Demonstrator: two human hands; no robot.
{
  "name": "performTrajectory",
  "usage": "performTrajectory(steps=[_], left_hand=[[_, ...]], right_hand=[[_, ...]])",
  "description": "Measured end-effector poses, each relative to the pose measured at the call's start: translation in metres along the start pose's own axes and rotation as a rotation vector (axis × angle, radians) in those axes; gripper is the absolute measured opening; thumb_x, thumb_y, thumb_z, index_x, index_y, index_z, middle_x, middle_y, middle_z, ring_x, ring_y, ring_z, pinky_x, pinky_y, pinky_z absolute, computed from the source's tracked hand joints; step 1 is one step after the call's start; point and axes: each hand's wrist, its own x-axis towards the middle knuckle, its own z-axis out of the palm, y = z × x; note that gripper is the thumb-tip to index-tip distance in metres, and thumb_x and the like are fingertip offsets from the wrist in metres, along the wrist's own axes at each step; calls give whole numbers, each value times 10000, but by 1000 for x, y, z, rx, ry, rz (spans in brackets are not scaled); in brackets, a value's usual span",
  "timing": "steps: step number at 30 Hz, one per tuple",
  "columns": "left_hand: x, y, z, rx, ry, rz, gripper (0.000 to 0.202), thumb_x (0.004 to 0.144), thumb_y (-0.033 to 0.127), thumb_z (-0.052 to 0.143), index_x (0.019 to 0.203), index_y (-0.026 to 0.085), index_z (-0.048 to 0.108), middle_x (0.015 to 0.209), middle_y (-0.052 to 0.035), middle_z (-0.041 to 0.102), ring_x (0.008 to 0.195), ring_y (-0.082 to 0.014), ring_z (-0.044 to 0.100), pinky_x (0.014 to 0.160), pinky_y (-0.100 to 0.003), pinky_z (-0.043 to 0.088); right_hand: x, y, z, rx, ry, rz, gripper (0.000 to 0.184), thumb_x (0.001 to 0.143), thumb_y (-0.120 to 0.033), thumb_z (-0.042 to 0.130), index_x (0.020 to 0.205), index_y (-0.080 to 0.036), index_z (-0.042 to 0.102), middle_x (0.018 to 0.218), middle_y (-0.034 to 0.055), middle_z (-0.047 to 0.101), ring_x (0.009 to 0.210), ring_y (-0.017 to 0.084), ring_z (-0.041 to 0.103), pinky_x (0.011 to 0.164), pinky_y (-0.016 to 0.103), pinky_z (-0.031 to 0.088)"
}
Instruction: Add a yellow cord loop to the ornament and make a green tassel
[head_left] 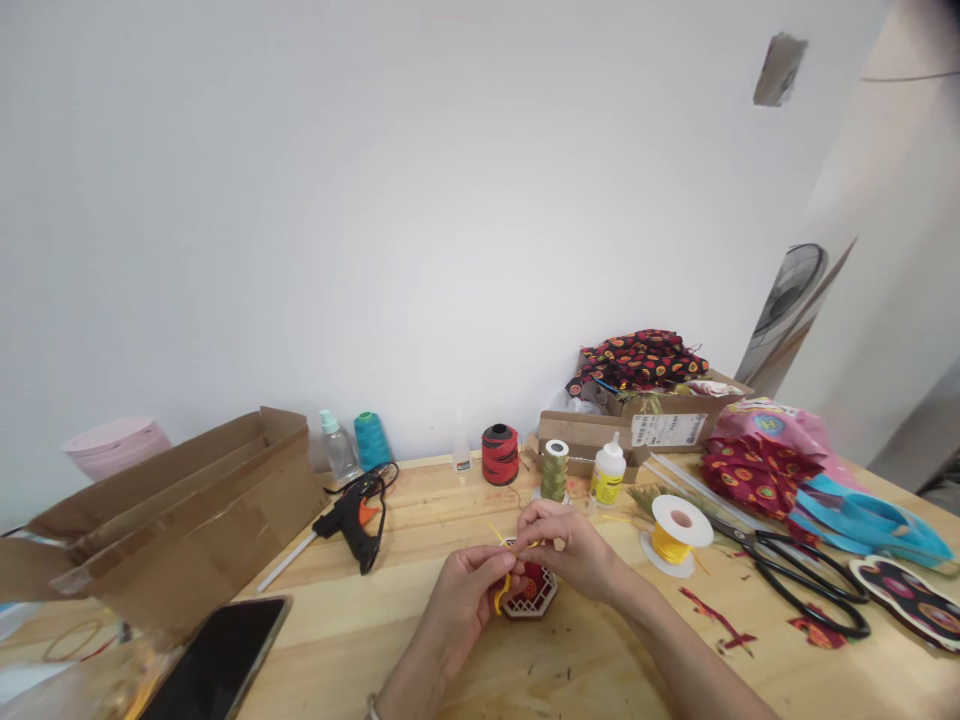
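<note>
My left hand (469,600) and my right hand (566,545) meet over the middle of the wooden table (600,670). Both pinch a thin yellow cord (504,560), which loops down to the left of a small red hexagonal piece with a pale rim (531,592). The red piece lies on the table just under my fingers, partly hidden by them. A white spool of yellow cord (675,535) stands to the right of my right hand.
Black scissors (802,580) and patterned fabric (757,470) lie to the right. A black glue gun (352,520), an open cardboard box (172,520) and a dark phone (221,660) are on the left. Thread spools (500,453), a glue bottle (607,472) and a box of fabric (645,400) line the back.
</note>
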Motion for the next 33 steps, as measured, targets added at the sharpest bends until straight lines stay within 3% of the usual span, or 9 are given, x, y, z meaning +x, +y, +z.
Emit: performTrajectory(steps=[11, 17, 22, 25, 28, 33], left_hand=[[-1, 2, 0, 17, 2, 49, 133, 594, 222, 679, 677, 120, 694, 598, -34, 648, 582, -94, 546, 668, -218, 429], [-1, -1, 1, 224, 59, 163, 203, 637, 257, 641, 782, 125, 693, 589, -24, 643, 603, -118, 532, 624, -223, 405], [0, -1, 3, 402, 69, 193, 200, 665, 283, 606, 770, 139, 697, 570, -4, 638, 577, -110, 514, 561, -202, 379], [0, -1, 4, 443, 63, 187, 203, 666, 299, 603, 738, 138, 702, 546, 2, 631, 535, -95, 493, 519, -189, 357], [-1, -1, 4, 415, 78, 172, 226, 661, 306, 609, 794, 144, 693, 580, -6, 649, 571, -108, 520, 554, -200, 381], [1, -2, 0, 304, 110, 125, 278, 624, 304, 644, 840, 132, 680, 664, -56, 683, 667, -162, 576, 694, -283, 426]], right_hand=[[2, -9, 7, 160, 64, 257, 221, 676, -328, 608, 797, -148, 651, 769, 52, 590, 651, 133, 534, 507, 211, 404], [2, -4, 20, 386, 153, 302, 206, 655, -352, 617, 713, -157, 650, 715, 25, 550, 560, 124, 556, 499, 240, 449], [1, -6, 21, 154, 173, 221, 132, 686, -277, 597, 735, -183, 677, 729, 30, 530, 675, 135, 519, 525, 215, 411], [1, -8, 21, 127, 210, 224, 130, 692, -264, 580, 657, -170, 663, 709, 26, 519, 678, 133, 507, 539, 216, 403], [2, -9, 22, 310, 242, 330, 184, 663, -324, 598, 603, -150, 601, 711, 13, 527, 603, 119, 527, 505, 218, 408], [3, -9, 21, 568, 218, 520, 269, 651, -397, 606, 649, -132, 561, 529, -25, 543, 453, 83, 498, 457, 198, 377]])
